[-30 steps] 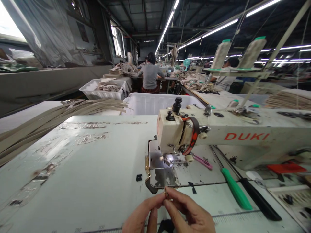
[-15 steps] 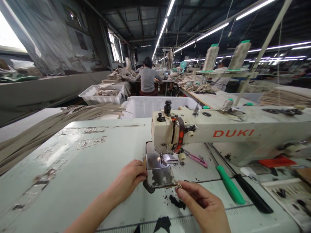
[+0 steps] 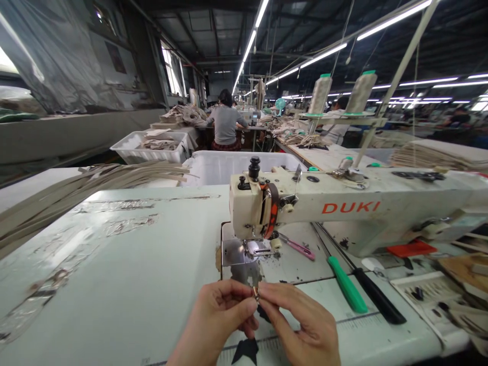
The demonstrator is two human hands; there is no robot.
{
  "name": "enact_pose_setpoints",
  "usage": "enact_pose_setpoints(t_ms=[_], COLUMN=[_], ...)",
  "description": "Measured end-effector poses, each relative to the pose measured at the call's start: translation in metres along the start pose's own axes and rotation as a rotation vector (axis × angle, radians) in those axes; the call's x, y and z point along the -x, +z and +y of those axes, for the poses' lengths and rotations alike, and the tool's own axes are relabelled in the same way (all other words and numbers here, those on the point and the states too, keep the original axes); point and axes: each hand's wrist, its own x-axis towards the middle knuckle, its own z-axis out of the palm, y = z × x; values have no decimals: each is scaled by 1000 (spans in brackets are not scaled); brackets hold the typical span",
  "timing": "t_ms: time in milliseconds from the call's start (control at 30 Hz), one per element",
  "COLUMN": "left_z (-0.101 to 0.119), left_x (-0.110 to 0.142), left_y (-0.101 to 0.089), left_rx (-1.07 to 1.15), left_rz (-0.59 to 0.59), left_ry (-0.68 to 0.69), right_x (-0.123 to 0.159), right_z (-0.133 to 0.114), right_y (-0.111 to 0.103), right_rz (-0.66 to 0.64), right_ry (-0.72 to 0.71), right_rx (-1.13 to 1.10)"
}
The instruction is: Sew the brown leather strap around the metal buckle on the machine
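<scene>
Small metal ring, brassy, pinched between the fingertips of both hands, low in the head view and just in front of the sewing machine's steel plate. Left hand comes at it from the left, thumb and forefinger pressed together on it; right hand meets it from the right, its grip likewise closed on the same piece. The two hands touch at the ring, so neither is nearer.

The ring stands roughly upright between the fingertips, above the counter, not resting on it. The presser foot lies straight ahead of the ring, a little up the frame, under the machine head.

To the right of the plate: pink-handled snips, then a green-handled tool and a black-handled one, lying side by side and pointing away and leftward. Long tan strips fan across the counter's far left. A white tub sits behind the machine. A seated person works well off, back turned.

Hard to make out: the ring's exact shape and whether anything is threaded through it; fingertips cover most of it. Both wrists are cut off by the bottom edge. Dark scraps lie under the hands, partly hidden.
</scene>
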Motion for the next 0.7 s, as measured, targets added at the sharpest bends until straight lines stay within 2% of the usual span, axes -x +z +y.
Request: enact_pose_setpoints(t_ms=[200, 400, 533, 700], left_z=[10, 11, 10, 8], left_x=[5, 3, -1, -12], left_y=[2, -1, -1, 8], left_rx=[117, 201, 288, 337], left_rz=[22, 25, 23, 5], left_ry=[-121, -167, -200, -184], right_x=[-13, -18, -19, -22], right_z=[4, 10, 15, 19], right_y=[-15, -22, -24, -25], right_rz=[-106, -248, -300, -280], right_ry=[-156, -256, -189, -63], right_rx=[4, -6, -45, -112])
